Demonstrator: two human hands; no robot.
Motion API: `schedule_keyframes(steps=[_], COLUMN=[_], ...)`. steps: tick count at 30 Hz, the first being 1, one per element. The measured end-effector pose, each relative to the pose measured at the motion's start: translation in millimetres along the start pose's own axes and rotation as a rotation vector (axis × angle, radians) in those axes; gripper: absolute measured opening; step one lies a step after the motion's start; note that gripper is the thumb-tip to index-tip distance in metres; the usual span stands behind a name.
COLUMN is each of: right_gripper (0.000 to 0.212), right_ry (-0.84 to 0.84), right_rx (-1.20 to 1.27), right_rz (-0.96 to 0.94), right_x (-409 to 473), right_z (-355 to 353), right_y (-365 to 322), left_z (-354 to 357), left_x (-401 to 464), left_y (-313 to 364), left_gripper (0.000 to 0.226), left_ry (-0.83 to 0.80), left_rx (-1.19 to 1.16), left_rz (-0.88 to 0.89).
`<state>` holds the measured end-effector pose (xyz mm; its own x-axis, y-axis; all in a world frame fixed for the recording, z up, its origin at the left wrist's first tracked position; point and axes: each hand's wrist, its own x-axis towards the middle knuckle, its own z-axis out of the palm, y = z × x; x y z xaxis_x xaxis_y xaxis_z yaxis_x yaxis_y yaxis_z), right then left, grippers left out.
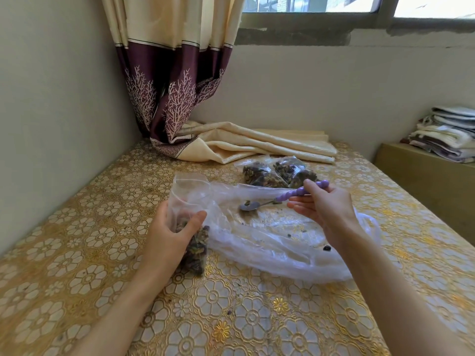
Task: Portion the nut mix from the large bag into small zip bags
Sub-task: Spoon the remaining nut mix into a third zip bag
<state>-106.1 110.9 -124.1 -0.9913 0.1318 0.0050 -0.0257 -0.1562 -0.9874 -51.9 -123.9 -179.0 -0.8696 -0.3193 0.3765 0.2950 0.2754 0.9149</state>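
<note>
**Spoon lifted over a nearly empty large bag, small bag held at the left**

Head view: The left hand [169, 236] grips a small zip bag [191, 227] near the middle of the table [77, 291], thumb curled across its front and fingers behind it. The bag stands upright with its clear mouth open towards the far side; dark nut mix fills its lower part.

The right hand [325, 209] pinches the purple beaded handle of a spoon [277, 199], fingers curled round it. The metal bowl points left and hangs just above the large bag [277, 242], with a few bits of mix on it.

The large bag lies flat and crumpled between the two hands, stretching off to the right under the right forearm. It holds only crumbs and a few dark pieces near its right end.

Two filled small bags [277, 172] lie side by side on the far side of the large bag, touching each other. Beyond them, a cream and purple curtain [231, 142] spills onto the table's far edge. Folded cloths [447, 134] are stacked on a low cabinet at the far right.
</note>
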Motion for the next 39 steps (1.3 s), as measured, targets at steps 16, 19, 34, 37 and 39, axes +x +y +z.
schedule_keyframes(steps=[16, 19, 34, 37, 39], right_gripper=[0.025, 0.026, 0.031, 0.03, 0.028], right_ry=[0.035, 0.09, 0.316, 0.331, 0.346], right_rx=[0.085, 0.07, -0.042, -0.104, -0.157], right_rz=[0.176, 0.189, 0.055, -0.003, -0.041], right_x=[10, 13, 23, 22, 21], right_z=[-14, -18, -42, -42, -43], right_y=[4, 0, 0, -2, -4], left_z=[0, 0, 1, 1, 1], left_x=[1, 0, 0, -1, 0], left_y=[-2, -2, -2, -2, -2], left_gripper=[0.051, 0.052, 0.049, 0.05, 0.052], left_ry=[-0.008, -0.008, -0.027, -0.023, -0.021], left_rx=[0.01, 0.012, 0.022, 0.033, 0.029], left_rz=[0.015, 0.018, 0.035, 0.043, 0.038])
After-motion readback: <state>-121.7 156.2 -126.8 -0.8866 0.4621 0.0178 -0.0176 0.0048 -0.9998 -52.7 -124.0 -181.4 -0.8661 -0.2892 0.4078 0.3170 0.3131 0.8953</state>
